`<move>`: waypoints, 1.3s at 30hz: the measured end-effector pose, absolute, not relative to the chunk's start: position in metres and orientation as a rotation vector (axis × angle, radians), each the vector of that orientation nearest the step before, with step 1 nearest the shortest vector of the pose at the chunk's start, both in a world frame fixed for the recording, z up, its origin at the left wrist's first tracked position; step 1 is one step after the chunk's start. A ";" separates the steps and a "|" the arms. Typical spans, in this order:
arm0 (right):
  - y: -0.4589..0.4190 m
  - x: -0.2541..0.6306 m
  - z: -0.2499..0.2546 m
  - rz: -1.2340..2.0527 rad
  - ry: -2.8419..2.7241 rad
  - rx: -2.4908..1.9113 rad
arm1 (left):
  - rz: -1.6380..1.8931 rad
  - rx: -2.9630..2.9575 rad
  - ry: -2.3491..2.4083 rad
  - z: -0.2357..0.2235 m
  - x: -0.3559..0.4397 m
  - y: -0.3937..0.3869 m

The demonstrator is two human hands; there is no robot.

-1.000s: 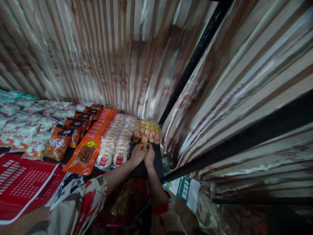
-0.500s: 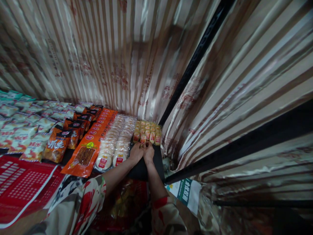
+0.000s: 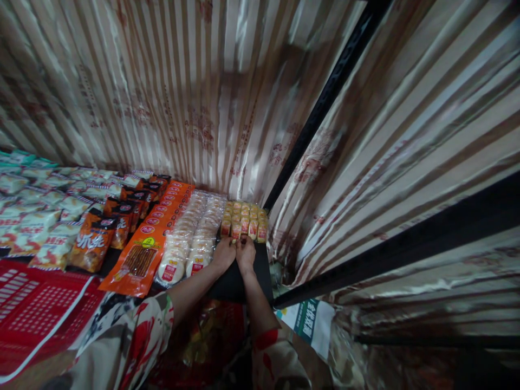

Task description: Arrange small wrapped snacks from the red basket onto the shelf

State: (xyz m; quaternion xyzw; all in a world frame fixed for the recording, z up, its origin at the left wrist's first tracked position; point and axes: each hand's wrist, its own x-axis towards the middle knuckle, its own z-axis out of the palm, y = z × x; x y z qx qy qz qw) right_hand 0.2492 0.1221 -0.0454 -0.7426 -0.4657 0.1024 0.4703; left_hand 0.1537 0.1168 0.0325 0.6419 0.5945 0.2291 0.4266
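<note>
**Shelf corner: both hands at the near edge of the small yellow snack packs**

Backdrop: a striped satin curtain (image 3: 195,97) covers the far and right sides, crossed by a black frame bar (image 3: 325,103). A red plastic crate (image 3: 36,309) sits near left.

Shelf (image 3: 239,279): dark surface, stocked in rows running near to far. From the left: pale snack bags (image 3: 36,216), orange-brown bags (image 3: 91,244), long orange packs (image 3: 140,260), clear packs of round cakes (image 3: 190,238), and at the far right corner the small yellow snack packs (image 3: 246,216).

Hands: the left hand (image 3: 224,253) and right hand (image 3: 246,252) sit touching each other at the near edge of the yellow block. Fingers are curled forward onto the nearest packs; whether they pinch one pack or only press against the row cannot be told, as the backs of the hands cover the fingertips.

Judgement: the step appears to be seating or aligning a pack at the front of that block. Done well, the pack goes in square with its neighbours, label facing up, without nudging the round cakes just to the left. A bare strip of shelf lies under the wrists.
</note>
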 end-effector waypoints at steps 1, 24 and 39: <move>0.122 0.249 -0.045 0.263 -1.137 -1.819 | 0.569 1.601 1.490 0.033 0.154 0.117; 0.120 0.248 -0.055 0.392 -1.095 -1.650 | 0.596 1.853 1.391 0.011 0.166 0.118; 0.102 0.244 -0.047 0.440 -1.089 -1.702 | 0.592 1.893 1.378 0.015 0.160 0.093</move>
